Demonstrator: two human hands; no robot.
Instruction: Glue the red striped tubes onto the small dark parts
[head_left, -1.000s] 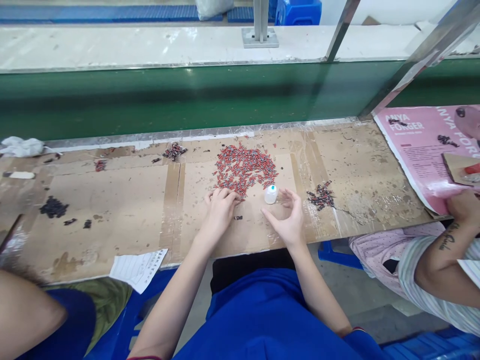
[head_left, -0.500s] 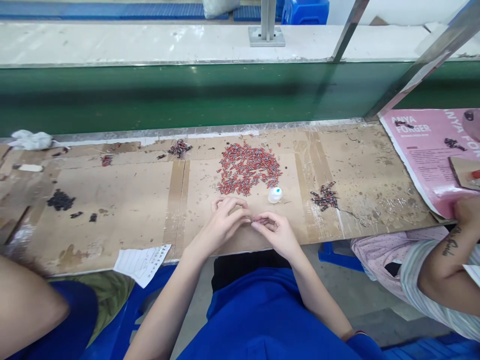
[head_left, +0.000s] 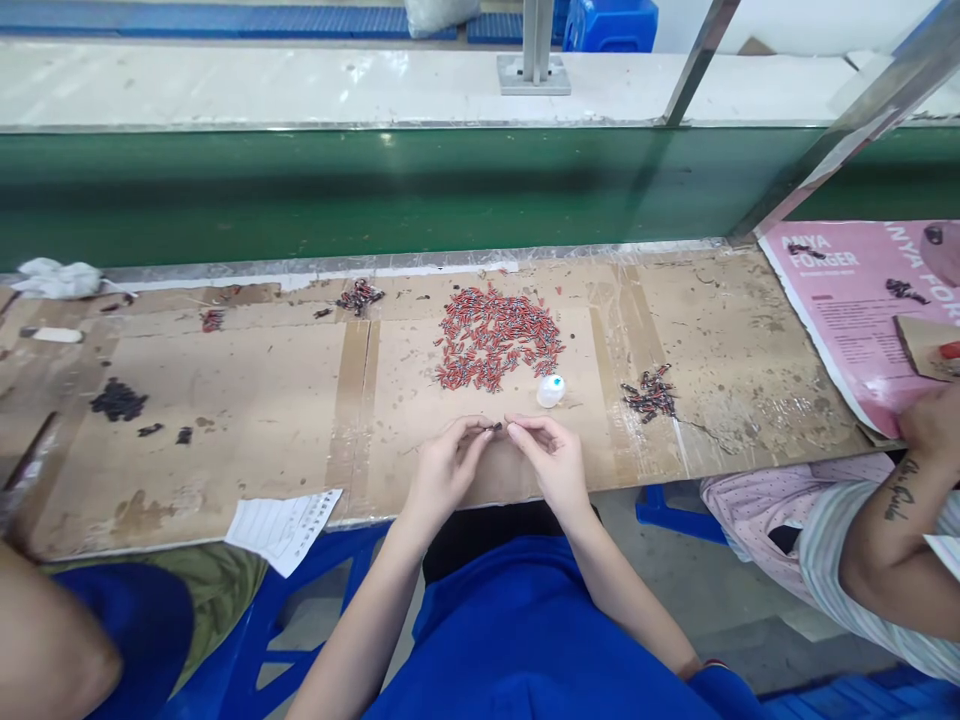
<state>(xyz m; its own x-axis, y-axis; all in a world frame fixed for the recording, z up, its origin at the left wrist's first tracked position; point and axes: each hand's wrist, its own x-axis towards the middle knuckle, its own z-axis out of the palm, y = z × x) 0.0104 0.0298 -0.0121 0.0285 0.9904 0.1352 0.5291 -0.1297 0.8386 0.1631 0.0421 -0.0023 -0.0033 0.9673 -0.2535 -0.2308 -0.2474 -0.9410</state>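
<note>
My left hand (head_left: 448, 463) and my right hand (head_left: 551, 458) meet fingertip to fingertip over the near edge of the cardboard-covered bench (head_left: 262, 400). Each hand pinches a tiny dark piece (head_left: 498, 427) where the fingers touch. Just beyond them lies a pile of small red parts (head_left: 495, 335). A small white bottle with a teal tip (head_left: 550, 390) lies on its side right of the pile. A small heap of dark red-and-black parts (head_left: 649, 392) sits further right.
A green conveyor belt (head_left: 375, 185) runs behind the bench. Dark bits (head_left: 118, 400) and another small heap (head_left: 360, 296) lie to the left, a white paper slip (head_left: 281, 525) hangs off the near edge. A pink poster (head_left: 847, 300) and a co-worker's tattooed arm (head_left: 892, 520) are on the right; another person's arm (head_left: 45, 640) is at lower left.
My left hand left the red pile and my right hand left the bottle; both drew back toward me and came together, pinching a small piece between them.
</note>
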